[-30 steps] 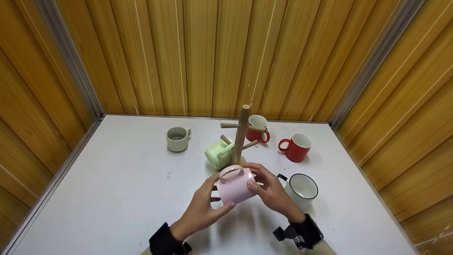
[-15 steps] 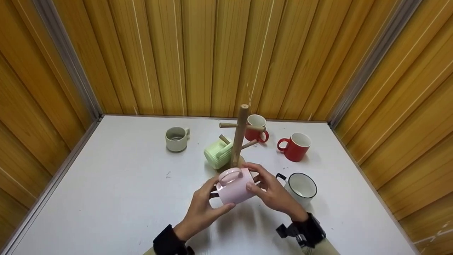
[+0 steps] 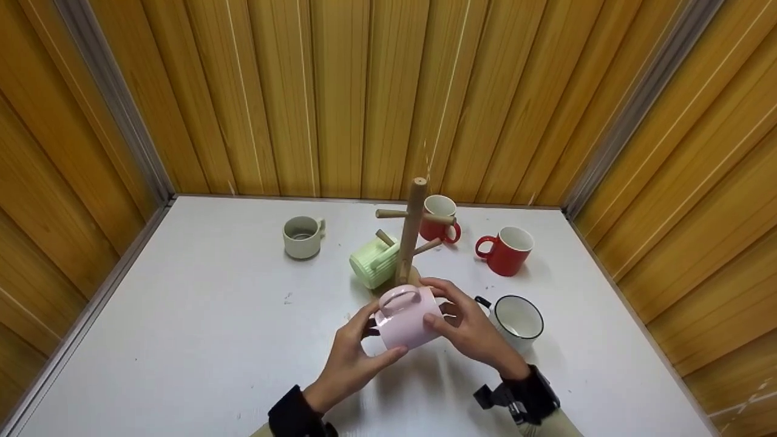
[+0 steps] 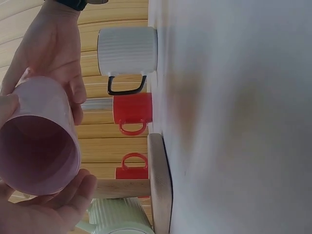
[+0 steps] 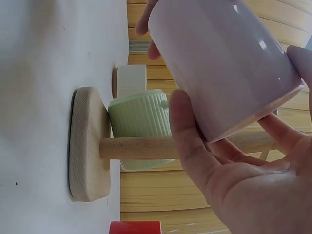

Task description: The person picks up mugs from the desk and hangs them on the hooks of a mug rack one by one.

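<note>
Both hands hold a pink mug (image 3: 408, 321) tilted on its side above the table, its handle up in the head view. My left hand (image 3: 355, 358) grips the end with the open mouth, which faces the left wrist camera. On the other end, my right hand (image 3: 470, 331) holds the mug between thumb and fingers. Right behind it stands a wooden mug tree (image 3: 413, 230) with several pegs. A light green ribbed mug (image 3: 371, 265) hangs tilted at the tree's lower left. Some fingers are hidden behind the pink mug.
A grey-green cup (image 3: 302, 238) stands at the back left of the white table (image 3: 200, 315). Two red mugs stand right of the tree, one (image 3: 432, 229) partly behind it, the other (image 3: 508, 255) farther right. A white black-rimmed mug (image 3: 516, 325) stands beside my right wrist.
The pink mug has shifted very slightly to the right in both hands, staying tilted with its handle up. The other mugs stand where they were.
</note>
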Motion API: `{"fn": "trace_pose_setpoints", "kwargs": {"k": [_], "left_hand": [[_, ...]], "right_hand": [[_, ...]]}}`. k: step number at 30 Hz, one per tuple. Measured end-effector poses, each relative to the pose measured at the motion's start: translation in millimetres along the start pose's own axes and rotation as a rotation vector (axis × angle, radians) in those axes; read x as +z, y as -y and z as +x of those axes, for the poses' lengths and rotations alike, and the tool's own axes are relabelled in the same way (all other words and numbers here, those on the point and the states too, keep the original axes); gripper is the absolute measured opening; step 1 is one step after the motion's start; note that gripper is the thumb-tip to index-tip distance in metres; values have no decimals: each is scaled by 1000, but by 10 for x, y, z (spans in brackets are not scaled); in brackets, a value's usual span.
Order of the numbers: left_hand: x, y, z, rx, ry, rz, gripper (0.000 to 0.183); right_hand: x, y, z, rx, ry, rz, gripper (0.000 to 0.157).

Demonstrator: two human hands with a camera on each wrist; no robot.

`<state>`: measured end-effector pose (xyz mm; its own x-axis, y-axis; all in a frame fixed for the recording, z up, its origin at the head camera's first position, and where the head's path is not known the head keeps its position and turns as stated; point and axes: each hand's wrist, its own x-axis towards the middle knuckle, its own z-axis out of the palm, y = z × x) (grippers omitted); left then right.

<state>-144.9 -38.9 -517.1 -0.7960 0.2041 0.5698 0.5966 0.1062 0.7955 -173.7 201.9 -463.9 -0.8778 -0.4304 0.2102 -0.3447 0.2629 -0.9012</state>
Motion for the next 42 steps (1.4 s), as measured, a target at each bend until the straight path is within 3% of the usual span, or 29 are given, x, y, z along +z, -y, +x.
{"fn": "trace_pose_setpoints", "kwargs": {"k": [5, 12, 21, 25, 31, 42], "left_hand": [[9, 15, 35, -40, 39, -41, 71], [18, 49, 72, -96, 63, 18, 73], [48, 118, 118, -100, 109, 40, 77], [47, 164, 126, -118, 119, 37, 76], [37, 199, 132, -152, 132, 53, 72], [43, 222, 176, -181, 177, 34, 69]], "right_hand": [[10, 7, 24, 8, -53, -38, 48], [30, 39, 56, 37, -130, -100, 47], [71, -52, 96, 19, -245, -219, 46], [71, -82, 99, 19, -238, -238, 49], [54, -106, 88, 32, -197, -165, 51], [61, -127, 103, 51, -236, -186, 50]]}}
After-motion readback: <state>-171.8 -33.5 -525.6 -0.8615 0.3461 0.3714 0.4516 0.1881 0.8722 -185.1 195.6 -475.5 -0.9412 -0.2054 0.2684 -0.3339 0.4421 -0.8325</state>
